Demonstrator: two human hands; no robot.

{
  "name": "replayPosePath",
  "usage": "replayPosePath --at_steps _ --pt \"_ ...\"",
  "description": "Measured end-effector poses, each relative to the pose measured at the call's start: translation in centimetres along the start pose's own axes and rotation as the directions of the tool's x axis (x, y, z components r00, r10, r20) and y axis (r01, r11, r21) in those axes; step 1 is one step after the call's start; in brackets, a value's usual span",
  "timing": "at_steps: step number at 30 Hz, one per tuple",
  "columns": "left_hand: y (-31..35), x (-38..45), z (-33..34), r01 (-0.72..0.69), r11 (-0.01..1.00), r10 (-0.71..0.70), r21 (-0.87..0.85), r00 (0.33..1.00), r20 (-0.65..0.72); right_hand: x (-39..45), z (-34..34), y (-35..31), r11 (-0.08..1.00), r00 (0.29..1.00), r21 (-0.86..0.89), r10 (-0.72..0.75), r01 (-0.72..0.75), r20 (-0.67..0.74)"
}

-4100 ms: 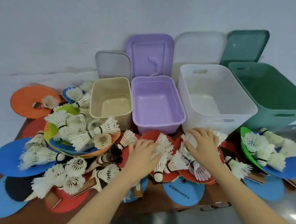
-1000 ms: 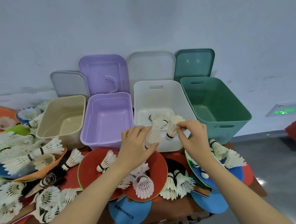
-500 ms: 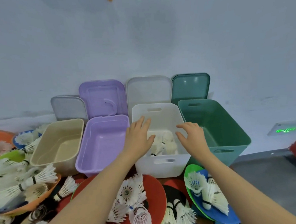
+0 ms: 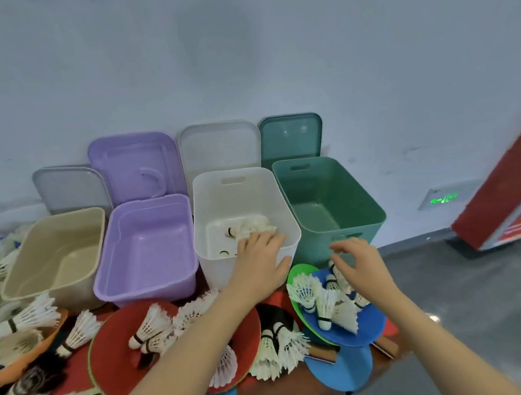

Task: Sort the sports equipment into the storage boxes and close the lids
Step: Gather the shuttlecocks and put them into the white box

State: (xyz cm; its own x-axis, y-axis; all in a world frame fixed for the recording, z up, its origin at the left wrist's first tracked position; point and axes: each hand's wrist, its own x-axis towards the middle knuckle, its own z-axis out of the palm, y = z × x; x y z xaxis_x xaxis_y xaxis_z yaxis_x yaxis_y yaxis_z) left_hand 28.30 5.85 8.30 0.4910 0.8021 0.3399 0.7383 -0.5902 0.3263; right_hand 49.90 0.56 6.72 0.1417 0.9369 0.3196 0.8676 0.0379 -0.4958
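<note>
Left hand [image 4: 259, 259] hangs loose-fingered over the white box [image 4: 271, 196] front rim, shuttlecocks [image 4: 249, 227] just beyond its fingertips. Right hand [image 4: 357, 260], relaxed and empty, hovers over more shuttlecocks on the blue paddle [image 4: 364, 329], green box [image 4: 345, 191] rim just ahead.

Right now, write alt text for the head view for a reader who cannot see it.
Two bare hands reach over a table piled with shuttlecocks and paddles: the left hand rests at the white box holding shuttlecocks, the right hand hovers open above others. Beige, purple and green boxes are empty, lids against the wall.
</note>
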Motion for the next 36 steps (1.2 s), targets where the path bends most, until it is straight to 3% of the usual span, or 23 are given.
replayPosePath --at_steps 4,7,11,19,22,26,32,36 --pt "1.8 -1.3 3.1 0.046 0.999 -0.048 0.016 0.994 0.095 -0.5 0.8 3.4 0.998 0.987 -0.068 0.010 0.000 0.158" --pt "2.7 -2.4 5.5 0.114 0.993 -0.115 0.017 0.977 0.179 -1.1 2.2 4.9 0.977 0.942 -0.191 -0.029 0.098 0.334" --pt "3.8 -3.4 8.5 0.178 0.982 -0.188 0.066 0.952 0.240 -1.5 3.9 6.1 0.982 0.911 -0.121 -0.082 0.143 0.405" --pt "5.1 -3.5 11.0 0.315 0.941 -0.324 -0.120 0.944 -0.065 -0.6 3.8 7.8 0.953 0.928 0.259 -0.231 0.156 0.292" --pt "5.2 -3.5 9.7 0.225 0.968 -0.248 -0.114 0.929 -0.274 -0.3 2.7 7.6 0.912 0.927 0.354 -0.299 0.206 0.229" --pt "5.0 -2.3 6.4 0.115 0.992 -0.128 -0.057 0.880 -0.457 1.2 0.9 5.4 0.846 0.929 0.473 -0.345 0.247 0.132" --pt "2.5 1.4 1.9 0.124 0.992 -0.107 -0.012 0.798 -0.594 5.8 -0.1 1.0 0.796 0.920 0.486 -0.390 0.361 -0.044" --pt "0.0 3.8 -0.5 0.180 0.982 -0.111 0.050 0.776 -0.620 9.4 0.5 -1.4 0.811 0.909 0.425 -0.409 0.402 -0.081"
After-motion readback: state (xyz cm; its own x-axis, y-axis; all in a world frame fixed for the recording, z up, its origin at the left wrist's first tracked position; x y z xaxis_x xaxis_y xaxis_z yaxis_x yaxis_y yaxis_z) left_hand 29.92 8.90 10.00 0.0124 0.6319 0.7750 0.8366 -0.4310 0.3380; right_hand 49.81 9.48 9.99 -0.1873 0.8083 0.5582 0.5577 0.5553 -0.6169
